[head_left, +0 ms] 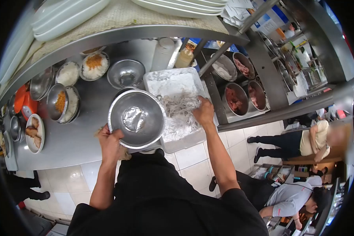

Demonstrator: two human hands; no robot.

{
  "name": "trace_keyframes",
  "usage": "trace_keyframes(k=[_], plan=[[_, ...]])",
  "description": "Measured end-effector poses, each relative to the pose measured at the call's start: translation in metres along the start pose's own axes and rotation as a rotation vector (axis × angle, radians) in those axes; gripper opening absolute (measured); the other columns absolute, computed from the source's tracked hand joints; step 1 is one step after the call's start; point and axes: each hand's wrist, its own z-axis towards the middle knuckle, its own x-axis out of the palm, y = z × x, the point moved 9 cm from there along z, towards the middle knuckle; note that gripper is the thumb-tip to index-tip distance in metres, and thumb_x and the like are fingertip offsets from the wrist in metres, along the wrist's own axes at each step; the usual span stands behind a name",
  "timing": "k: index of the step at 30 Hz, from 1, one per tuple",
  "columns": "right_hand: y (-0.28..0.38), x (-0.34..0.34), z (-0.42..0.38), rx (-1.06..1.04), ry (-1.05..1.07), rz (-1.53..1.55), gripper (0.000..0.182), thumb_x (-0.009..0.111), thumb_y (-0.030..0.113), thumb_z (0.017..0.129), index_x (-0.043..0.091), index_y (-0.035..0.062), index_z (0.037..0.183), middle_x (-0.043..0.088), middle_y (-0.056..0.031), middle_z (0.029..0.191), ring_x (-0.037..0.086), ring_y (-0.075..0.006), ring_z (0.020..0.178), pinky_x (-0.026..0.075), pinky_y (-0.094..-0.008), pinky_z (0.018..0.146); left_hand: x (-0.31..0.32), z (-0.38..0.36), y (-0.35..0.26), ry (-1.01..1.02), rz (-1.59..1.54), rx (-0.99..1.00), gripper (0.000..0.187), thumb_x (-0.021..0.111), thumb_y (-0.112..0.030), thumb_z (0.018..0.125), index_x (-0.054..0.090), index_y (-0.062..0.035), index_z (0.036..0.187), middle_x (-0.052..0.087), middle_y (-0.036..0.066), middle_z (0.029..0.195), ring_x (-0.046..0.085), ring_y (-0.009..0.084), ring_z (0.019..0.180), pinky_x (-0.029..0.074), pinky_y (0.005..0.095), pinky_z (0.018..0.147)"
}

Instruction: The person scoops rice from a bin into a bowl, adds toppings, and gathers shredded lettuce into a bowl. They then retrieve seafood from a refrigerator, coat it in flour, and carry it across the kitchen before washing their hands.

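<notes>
My left hand [109, 142] grips the near-left rim of a round stainless steel bowl [120, 118], with a tan cloth [124, 153] bunched under the hand. The bowl tilts toward me, and its shiny inside shows. To its right is a white plastic tub [173, 147] holding white flour [177, 128]. My right hand [203, 112] is over the tub's right side, its fingers closed on a clump of flour-coated strips [179, 104]. The fingertips are partly hidden by the strips. The bowl's right edge overlaps the tub's left wall.
Steel bowls of rice [94, 72] and another metal bowl [126, 74] stand on the steel counter [84, 145]. A plate of browned pieces [35, 133] lies left. Pans of raw meat [236, 99] sit right. A shelf edge [126, 33] crosses above. Two people [291, 200] [312, 137] are at right.
</notes>
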Motion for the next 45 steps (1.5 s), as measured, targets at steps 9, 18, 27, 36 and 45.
trace_keyframes(k=[9, 18, 27, 36, 45], plan=[[0.011, -0.036, 0.004, 0.012, 0.051, 0.208, 0.040, 0.060, 0.005, 0.060, 0.062, 0.0006, 0.100, 0.060, -0.0183, 0.100, 0.057, -0.0340, 0.095, 0.045, -0.0352, 0.084, 0.011, 0.001, -0.008, 0.037, 0.041, -0.004, 0.029, 0.044, 0.012, 0.059, 0.057, 0.0059, 0.085, 0.061, 0.009, 0.077, 0.057, 0.0135, 0.062, 0.046, 0.0248, 0.059], [0.013, 0.034, 0.079, -0.009, 0.182, 0.283, 0.051, 0.060, 0.008, 0.061, 0.057, 0.0060, 0.112, 0.049, -0.0219, 0.120, 0.049, -0.0332, 0.109, 0.040, -0.0335, 0.092, 0.018, -0.009, -0.016, 0.054, 0.055, -0.002, 0.029, 0.044, 0.011, 0.059, 0.057, 0.0056, 0.084, 0.060, 0.006, 0.075, 0.055, 0.0112, 0.062, 0.043, 0.0226, 0.060], [0.022, 0.112, -0.023, -0.195, 0.618, -0.369, 0.061, 0.063, 0.029, 0.070, 0.045, 0.0190, 0.127, 0.028, -0.0123, 0.140, 0.029, -0.0396, 0.124, 0.032, -0.0511, 0.097, -0.001, -0.015, -0.001, 0.044, 0.139, 0.027, 0.033, 0.049, 0.004, 0.059, 0.058, 0.0047, 0.091, 0.059, 0.006, 0.083, 0.055, 0.0155, 0.077, 0.043, 0.0257, 0.069], [0.039, 0.127, 0.006, 0.061, 0.292, -0.242, 0.038, 0.056, 0.019, 0.078, 0.054, 0.0225, 0.116, 0.047, -0.0120, 0.124, 0.033, -0.0424, 0.121, 0.031, -0.0586, 0.088, 0.037, -0.014, -0.013, 0.084, 0.167, 0.085, 0.022, 0.044, 0.006, 0.057, 0.050, 0.0025, 0.077, 0.054, 0.006, 0.074, 0.051, 0.0166, 0.068, 0.044, 0.0293, 0.067], [0.045, 0.055, -0.010, 0.087, 0.465, 0.168, 0.055, 0.058, 0.022, 0.065, 0.051, 0.0097, 0.119, 0.056, -0.0191, 0.110, 0.055, -0.0309, 0.103, 0.046, -0.0382, 0.084, 0.058, -0.037, -0.045, 0.258, 1.294, 0.752, 0.023, 0.052, -0.013, 0.074, 0.058, 0.0083, 0.080, 0.057, 0.016, 0.075, 0.050, 0.0247, 0.069, 0.040, 0.0372, 0.065]])
